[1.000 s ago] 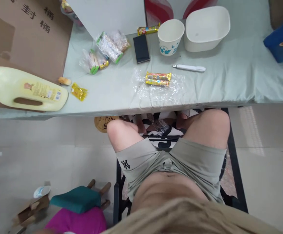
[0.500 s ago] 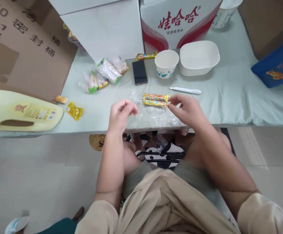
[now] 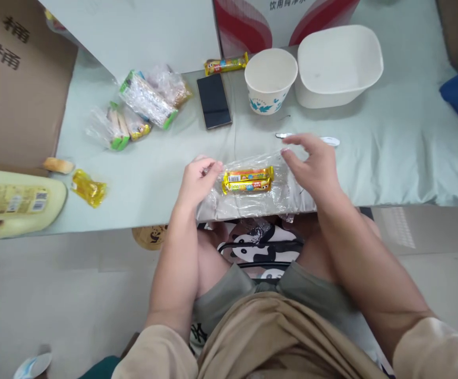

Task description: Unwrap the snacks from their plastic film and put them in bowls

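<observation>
Two yellow snack sticks in printed wrappers (image 3: 248, 180) lie side by side on a sheet of clear plastic film (image 3: 286, 192) near the table's front edge. My left hand (image 3: 199, 181) is closed in a pinch on the film's left upper edge. At the film's upper right corner is my right hand (image 3: 311, 166), thumb and forefinger apart, the thumb tip close to the film. Partly behind this hand lies a slim white pen-like tool with a metal tip (image 3: 330, 141).
Behind stand a paper cup (image 3: 266, 105), a white bowl (image 3: 331, 95), a phone (image 3: 214, 101) and another yellow snack stick (image 3: 225, 64). Clear-wrapped packs (image 3: 148, 100), a yellow wrapper (image 3: 89, 188), a bread piece (image 3: 58, 165) and a pale yellow bottle (image 3: 19, 202) lie left.
The film is now spread out under the snack sticks, its left edge in my left hand. My right hand has come off the sticks' right end. The view has tilted down and closer.
</observation>
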Tool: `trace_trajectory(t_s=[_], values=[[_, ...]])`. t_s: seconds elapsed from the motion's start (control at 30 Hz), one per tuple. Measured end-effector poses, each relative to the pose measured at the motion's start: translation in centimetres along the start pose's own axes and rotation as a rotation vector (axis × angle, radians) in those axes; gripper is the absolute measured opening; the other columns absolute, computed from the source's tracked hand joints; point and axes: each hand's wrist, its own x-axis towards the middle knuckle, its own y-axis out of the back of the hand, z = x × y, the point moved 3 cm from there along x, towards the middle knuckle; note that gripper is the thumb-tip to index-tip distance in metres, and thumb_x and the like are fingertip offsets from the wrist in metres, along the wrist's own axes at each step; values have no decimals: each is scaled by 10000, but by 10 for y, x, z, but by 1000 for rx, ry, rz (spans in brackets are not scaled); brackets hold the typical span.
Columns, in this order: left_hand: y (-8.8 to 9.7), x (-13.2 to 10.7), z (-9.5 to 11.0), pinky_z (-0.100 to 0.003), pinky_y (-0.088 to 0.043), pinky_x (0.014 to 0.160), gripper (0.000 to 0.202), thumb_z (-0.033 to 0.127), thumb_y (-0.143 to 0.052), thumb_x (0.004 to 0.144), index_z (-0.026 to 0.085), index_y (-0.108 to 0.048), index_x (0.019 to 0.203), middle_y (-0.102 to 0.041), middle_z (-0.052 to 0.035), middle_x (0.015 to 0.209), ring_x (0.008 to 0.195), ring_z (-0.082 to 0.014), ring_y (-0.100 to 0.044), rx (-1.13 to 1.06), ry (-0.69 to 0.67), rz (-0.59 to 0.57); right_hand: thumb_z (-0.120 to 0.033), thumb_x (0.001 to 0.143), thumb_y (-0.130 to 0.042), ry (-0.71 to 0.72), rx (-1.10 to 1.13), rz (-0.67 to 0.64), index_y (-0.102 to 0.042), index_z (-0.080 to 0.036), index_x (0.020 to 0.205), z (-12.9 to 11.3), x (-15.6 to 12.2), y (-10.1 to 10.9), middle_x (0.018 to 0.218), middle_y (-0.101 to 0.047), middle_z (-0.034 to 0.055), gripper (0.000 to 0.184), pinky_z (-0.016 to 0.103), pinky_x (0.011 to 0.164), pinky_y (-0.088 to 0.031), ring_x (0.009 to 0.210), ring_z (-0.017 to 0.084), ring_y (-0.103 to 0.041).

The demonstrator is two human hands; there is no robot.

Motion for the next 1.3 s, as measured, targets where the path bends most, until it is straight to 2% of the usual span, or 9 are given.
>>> trace_trajectory(t_s=[0.1,0.17,0.27,0.4,0.6,0.77,0.9,1.1,1.3], values=[[-2,-5,-1,-296,-513,826,229,382,-731,804,196,-679,928,-667,-37,1023,946,-184,-620,-47,-20,-54,-378,945,-576,-95,-74,238,-619,-237,1223,-1,-5,10,938,-683,55,315,402,825,-552,877,216,-671],[-5,-9,-5,-290,-524,803,447,320,-823,699,217,-659,1102,-685,-27,1078,932,-184,-634,-72,48,-91,-397,983,-505,-142,-46,273,-577,-228,1252,-9,-15,13,880,-657,44,326,387,784,-553,827,208,-670],[-10,-14,-9,-261,-506,683,304,295,-783,751,208,-661,1015,-706,-25,936,798,-165,-641,-131,196,-17,-383,969,-488,-33,36,55,-604,-214,1171,-28,-30,3,963,-700,81,288,409,835,-566,899,237,-695],[-22,-14,3,-213,-380,483,205,389,-712,849,201,-634,872,-740,-66,914,687,-155,-677,-434,360,-64,-288,876,-596,254,-36,-372,-603,-207,1336,-45,-45,-22,1399,-641,140,467,493,1086,-470,1297,324,-591],[-21,-10,15,-184,-181,370,189,352,-694,849,190,-600,869,-751,-77,913,583,-131,-682,-686,510,26,-218,893,-550,264,-217,-440,-626,-213,1365,-36,-46,-28,1381,-672,110,478,476,1045,-456,1256,312,-613],[-15,-3,7,-190,-182,378,88,254,-601,898,192,-561,849,-728,-33,856,549,-98,-652,-590,544,189,-253,940,-516,253,-241,-310,-691,-227,1259,-38,-44,-25,1340,-691,108,365,444,981,-473,1185,301,-634],[-8,2,-2,-209,-400,489,133,290,-586,919,210,-535,826,-703,0,780,558,-108,-645,-454,403,301,-278,898,-549,224,-295,-370,-689,-228,1273,-40,-45,-27,1305,-694,112,403,448,941,-459,1158,320,-613],[-4,6,-17,-253,-478,610,132,281,-547,938,215,-571,825,-702,2,768,563,-128,-656,-259,274,300,-276,838,-577,302,-402,-488,-613,-221,1369,-45,-49,-31,1302,-687,120,536,487,989,-410,1222,354,-565],[11,7,-27,-276,-478,668,123,282,-547,920,235,-597,818,-695,15,711,612,-164,-677,30,308,309,-262,800,-560,217,-272,-373,-625,-183,1219,-47,-47,-24,1165,-708,133,431,460,943,-469,1032,302,-646]])
